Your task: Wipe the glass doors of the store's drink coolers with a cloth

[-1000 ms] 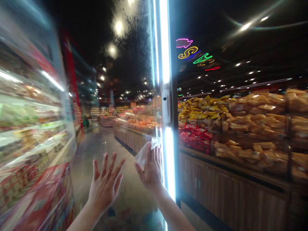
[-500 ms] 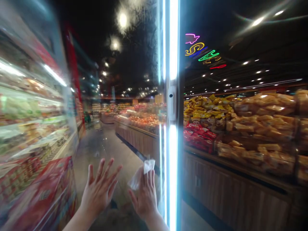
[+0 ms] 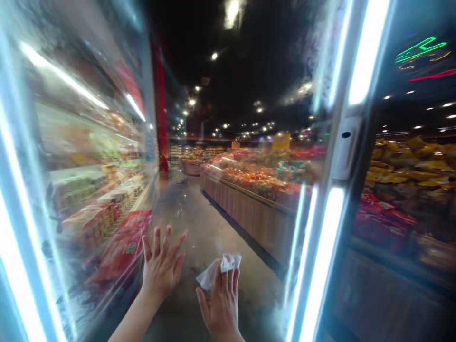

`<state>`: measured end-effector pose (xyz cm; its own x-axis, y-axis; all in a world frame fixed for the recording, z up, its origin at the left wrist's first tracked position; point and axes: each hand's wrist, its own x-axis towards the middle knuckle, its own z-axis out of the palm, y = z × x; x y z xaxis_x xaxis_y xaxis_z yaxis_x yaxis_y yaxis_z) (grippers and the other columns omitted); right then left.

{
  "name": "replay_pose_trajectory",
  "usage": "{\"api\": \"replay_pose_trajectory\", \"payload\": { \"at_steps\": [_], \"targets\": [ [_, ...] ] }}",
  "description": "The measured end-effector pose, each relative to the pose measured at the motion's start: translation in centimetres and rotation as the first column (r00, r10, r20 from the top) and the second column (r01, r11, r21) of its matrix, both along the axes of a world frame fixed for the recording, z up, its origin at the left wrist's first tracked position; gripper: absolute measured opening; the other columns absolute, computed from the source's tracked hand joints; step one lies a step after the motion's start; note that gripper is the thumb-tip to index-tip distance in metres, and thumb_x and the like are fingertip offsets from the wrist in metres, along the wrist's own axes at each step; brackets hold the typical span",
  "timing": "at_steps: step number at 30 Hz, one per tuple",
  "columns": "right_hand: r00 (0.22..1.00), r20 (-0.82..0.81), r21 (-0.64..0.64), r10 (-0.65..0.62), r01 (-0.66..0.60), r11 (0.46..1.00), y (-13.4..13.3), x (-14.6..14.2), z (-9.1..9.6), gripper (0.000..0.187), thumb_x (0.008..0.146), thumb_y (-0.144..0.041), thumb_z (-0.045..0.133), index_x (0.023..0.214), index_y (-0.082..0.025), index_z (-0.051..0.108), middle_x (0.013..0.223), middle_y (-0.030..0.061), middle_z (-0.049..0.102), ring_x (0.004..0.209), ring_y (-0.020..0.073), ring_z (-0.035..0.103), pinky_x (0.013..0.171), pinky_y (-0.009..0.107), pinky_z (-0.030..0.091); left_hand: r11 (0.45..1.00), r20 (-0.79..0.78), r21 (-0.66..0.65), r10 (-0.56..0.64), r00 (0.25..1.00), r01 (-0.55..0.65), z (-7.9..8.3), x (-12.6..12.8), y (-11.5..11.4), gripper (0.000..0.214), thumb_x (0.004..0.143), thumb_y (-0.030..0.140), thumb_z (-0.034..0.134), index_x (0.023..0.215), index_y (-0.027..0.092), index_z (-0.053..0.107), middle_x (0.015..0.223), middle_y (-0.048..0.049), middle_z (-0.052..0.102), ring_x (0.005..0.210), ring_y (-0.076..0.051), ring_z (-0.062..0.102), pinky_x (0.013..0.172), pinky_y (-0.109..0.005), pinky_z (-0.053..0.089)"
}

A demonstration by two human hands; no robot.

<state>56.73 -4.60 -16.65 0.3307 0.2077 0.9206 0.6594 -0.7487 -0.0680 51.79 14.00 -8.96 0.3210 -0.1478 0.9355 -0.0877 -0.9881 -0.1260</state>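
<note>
My right hand (image 3: 223, 301) presses a thin white tissue (image 3: 228, 262) against a clear glass door (image 3: 261, 299). The tissue lies under the fingers and sticks out past their tips and to the left. To the left, my left hand (image 3: 160, 261) is raised with its fingers spread and nothing in it. It appears to be at the glass too, though contact is hard to make out. Faint smudges and haze mark the pane.
Bright light strips (image 3: 322, 266) run down the door's sides, with a white lock-like fitting (image 3: 345, 149) on the right frame. Through or mirrored in the glass appear stocked shelves (image 3: 103, 204) and a wood-sided produce stand (image 3: 245, 204). Yellow packets (image 3: 409, 161) are piled at far right.
The view has turned left and tilted, so the lit door edge now stands farther right and a left light strip has appeared. The tissue remains under my right hand; my left hand stays spread.
</note>
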Motion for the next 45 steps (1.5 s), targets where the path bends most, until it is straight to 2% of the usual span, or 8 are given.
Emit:
{"api": "replay_pose_trajectory", "payload": {
  "at_steps": [6,12,18,24,29,35,41,45],
  "targets": [
    [0.998,0.033,-0.002,0.055,-0.055,0.998,4.2,-0.4,6.0,0.085,0.102,-0.041,0.042,0.164,-0.007,-0.004,0.17,0.0224,0.016,0.159,0.0425,0.001,0.116,0.076,0.031,0.995,-0.002,-0.074,0.072,0.997,-0.072,-0.9,-2.2,4.3,0.083,0.094,0.032,0.064,0.161,0.041,0.017,0.174,-0.0003,0.003,0.161,-0.029,-0.002,0.129,-0.061,-0.003],
    [0.996,0.086,-0.09,0.007,0.001,0.996,8.4,-2.7,0.3,0.077,0.101,-0.029,0.048,0.164,-0.003,0.011,0.167,0.0227,0.026,0.16,0.0368,0.008,0.122,0.062,0.03,0.994,0.039,-0.072,0.086,0.996,-0.083,-2.5,-3.6,8.4,0.083,0.094,0.027,0.062,0.162,0.039,0.017,0.174,0.0004,0.001,0.161,-0.031,-0.002,0.13,-0.059,-0.001],
    [0.988,0.134,-0.069,0.07,-0.061,0.996,13.9,-3.3,5.3,0.077,0.1,-0.017,0.045,0.165,-0.008,0.005,0.167,0.0185,0.029,0.16,0.0315,0.002,0.125,0.06,0.026,0.974,0.002,-0.18,0.144,0.99,-0.141,-2.9,-4.9,11.7,0.084,0.095,0.024,0.061,0.162,0.04,0.014,0.174,-0.0011,-0.001,0.16,-0.033,-0.007,0.129,-0.063,-0.001],
    [0.972,0.168,-0.139,0.166,-0.143,0.98,16.8,-4.6,2.3,0.066,0.094,-0.006,0.043,0.159,-0.007,0.033,0.165,0.0138,0.036,0.16,0.0278,0.008,0.13,0.05,0.016,0.958,-0.013,-0.241,0.153,0.988,-0.152,-4.9,-6.3,14.0,0.083,0.095,0.021,0.06,0.162,0.041,0.015,0.174,-0.0004,0.004,0.16,-0.033,-0.003,0.129,-0.064,0.002],
    [0.966,0.146,-0.15,0.214,-0.192,0.97,20.3,-4.7,6.7,0.061,0.093,-0.009,0.045,0.154,-0.007,0.043,0.165,0.0153,0.035,0.16,0.0286,0.006,0.129,0.056,0.018,0.955,-0.011,-0.249,0.16,0.987,-0.158,-5.5,-6.7,15.1,0.084,0.095,0.019,0.059,0.162,0.042,0.014,0.174,-0.0001,0.002,0.16,-0.034,-0.004,0.128,-0.066,0.003],
    [0.959,0.176,-0.16,0.222,-0.195,0.968,17.5,-5.1,2.6,0.06,0.091,-0.003,0.042,0.151,-0.004,0.047,0.163,0.0133,0.04,0.16,0.0268,0.01,0.131,0.046,0.01,0.945,-0.022,-0.285,0.16,0.987,-0.16,-5.9,-6.8,14.9,0.085,0.095,0.017,0.058,0.162,0.041,0.012,0.174,-0.0025,0.002,0.16,-0.034,-0.003,0.128,-0.067,0.004],
    [0.974,0.164,-0.104,0.157,-0.141,0.984,16.8,-4.2,7.0,0.059,0.097,-0.012,0.045,0.155,-0.003,0.04,0.162,0.0173,0.04,0.16,0.0297,0.006,0.129,0.055,0.016,0.935,-0.013,-0.309,0.178,0.984,-0.173,-5.6,-6.3,13.6,0.085,0.095,0.014,0.054,0.163,0.039,0.008,0.174,-0.0038,-0.002,0.159,-0.035,-0.008,0.127,-0.07,0.005],
    [0.975,0.168,-0.134,0.143,-0.121,0.984,14.0,-4.1,3.9,0.063,0.094,-0.008,0.045,0.157,-0.005,0.037,0.163,0.016,0.04,0.16,0.0284,0.011,0.13,0.052,0.016,0.949,-0.04,-0.264,0.165,0.985,-0.17,-5.6,-6.0,12.0,0.084,0.095,0.015,0.053,0.163,0.041,0.01,0.174,-0.0028,0.001,0.16,-0.035,-0.005,0.127,-0.07,0.005]
  ]
}}
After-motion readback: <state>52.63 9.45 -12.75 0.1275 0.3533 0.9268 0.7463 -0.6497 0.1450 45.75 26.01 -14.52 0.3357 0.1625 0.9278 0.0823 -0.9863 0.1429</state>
